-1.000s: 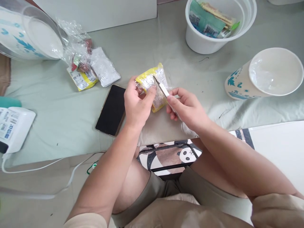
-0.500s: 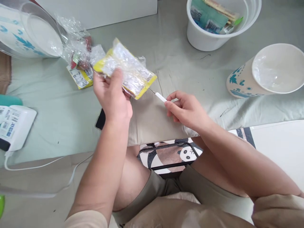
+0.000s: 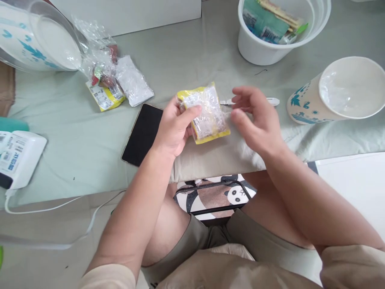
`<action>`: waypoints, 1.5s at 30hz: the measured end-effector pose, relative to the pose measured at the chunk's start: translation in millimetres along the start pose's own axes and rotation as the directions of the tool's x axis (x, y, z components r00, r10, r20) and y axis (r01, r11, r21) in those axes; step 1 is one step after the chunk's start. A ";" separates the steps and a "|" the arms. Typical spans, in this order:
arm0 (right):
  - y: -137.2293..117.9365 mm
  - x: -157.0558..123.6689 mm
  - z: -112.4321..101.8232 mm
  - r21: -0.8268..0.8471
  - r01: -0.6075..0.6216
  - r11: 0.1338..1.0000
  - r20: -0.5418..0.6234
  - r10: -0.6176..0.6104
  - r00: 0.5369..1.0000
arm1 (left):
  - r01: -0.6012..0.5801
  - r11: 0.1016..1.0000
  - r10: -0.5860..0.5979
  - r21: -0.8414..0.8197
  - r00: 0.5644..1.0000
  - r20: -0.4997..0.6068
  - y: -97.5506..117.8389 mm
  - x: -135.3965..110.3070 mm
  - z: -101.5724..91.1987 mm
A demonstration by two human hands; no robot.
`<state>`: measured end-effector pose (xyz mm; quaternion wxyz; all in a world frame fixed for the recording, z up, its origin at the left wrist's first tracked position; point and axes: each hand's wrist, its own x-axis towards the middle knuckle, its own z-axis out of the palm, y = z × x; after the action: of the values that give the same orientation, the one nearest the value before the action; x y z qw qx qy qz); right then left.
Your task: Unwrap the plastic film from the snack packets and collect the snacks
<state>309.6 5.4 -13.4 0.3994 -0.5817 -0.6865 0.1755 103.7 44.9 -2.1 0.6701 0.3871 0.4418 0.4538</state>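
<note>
My left hand (image 3: 177, 126) pinches the left edge of a yellow-edged packet (image 3: 209, 114) wrapped in clear plastic, its thumb on top. My right hand (image 3: 258, 120) is just right of the packet, apart from it, with thumb and fingers spread and nothing in them. Behind the right fingers lies a slim white-handled craft knife (image 3: 273, 101) on the cloth; the hand covers its middle, and its thin metal end shows to the left.
A black phone (image 3: 142, 134) lies by my left forearm. Wrapped packets (image 3: 134, 80) and crumpled clear plastic (image 3: 96, 52) are at the back left. A white tub (image 3: 260, 52) holds packets. A paper cup (image 3: 309, 98) stands right; a white charger (image 3: 28, 160) lies left.
My left hand has brought the packet right and nearer to me, uncovering the phone and a silvery packet. My right hand has let go of the craft knife, which now lies on the cloth.
</note>
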 end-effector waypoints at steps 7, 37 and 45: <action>-26.4 -8.1 4.9 0.044 0.178 0.983 0.025 -0.179 0.983 | 0.010 0.994 -0.016 -0.105 0.998 -0.056 0.3 11.5 -11.7; -23.5 -5.4 8.1 0.232 -0.126 0.964 -0.130 0.159 0.979 | -0.154 0.970 0.156 0.187 0.988 0.003 -14.4 -2.6 1.0; -4.5 -7.1 13.4 0.131 -0.116 0.985 -0.085 0.128 0.988 | -0.266 0.957 0.277 0.116 0.956 -0.095 -11.0 3.7 0.2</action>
<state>296.6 0.6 -21.0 0.4550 -0.6039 -0.6180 0.2152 107.6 45.2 -13.0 0.5555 0.4522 0.4431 0.5391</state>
